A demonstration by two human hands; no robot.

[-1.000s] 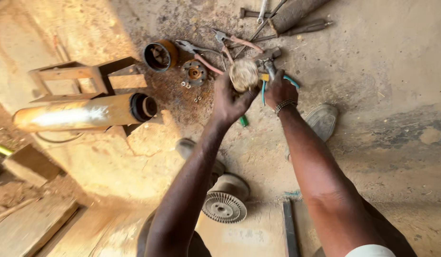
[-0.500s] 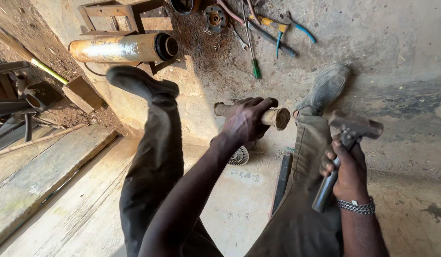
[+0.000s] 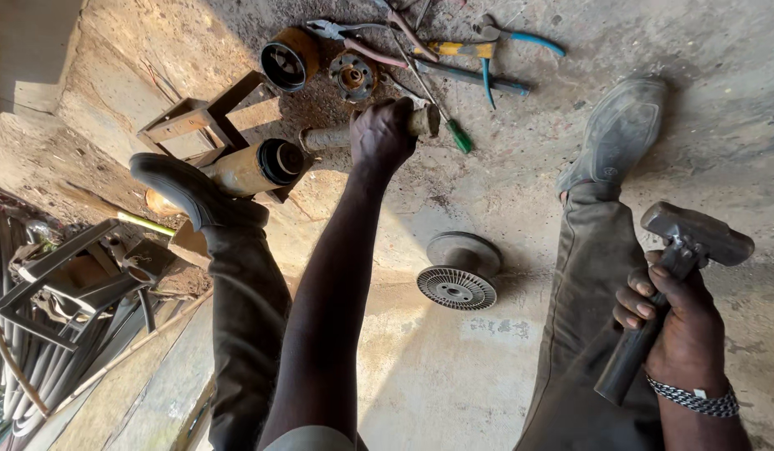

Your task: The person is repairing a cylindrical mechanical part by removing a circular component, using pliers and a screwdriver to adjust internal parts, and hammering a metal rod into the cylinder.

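Note:
My left hand (image 3: 382, 134) reaches forward and grips a dirty metal shaft (image 3: 330, 136) that lies across the concrete floor, its pale round end (image 3: 423, 121) sticking out to the right of the fingers. My right hand (image 3: 672, 321) is low at the right, closed around the handle of a steel hammer (image 3: 696, 232), whose head points up and right. A finned round metal cover (image 3: 459, 271) lies on the floor between my legs. My two shoes (image 3: 618, 129) rest on the floor on either side.
Pliers with blue grips (image 3: 504, 42), a green-handled screwdriver (image 3: 450, 125), a bearing part (image 3: 353, 75) and a rusty cylinder (image 3: 288, 57) lie at the top. A long brass-coloured tube (image 3: 249, 169) rests on a metal frame (image 3: 195, 117). Scrap metal and pipes (image 3: 61, 292) fill the left.
My left hand has carried the shaft away from me towards the tools. The view has tilted, and my right hand with the hammer has stayed low at the right.

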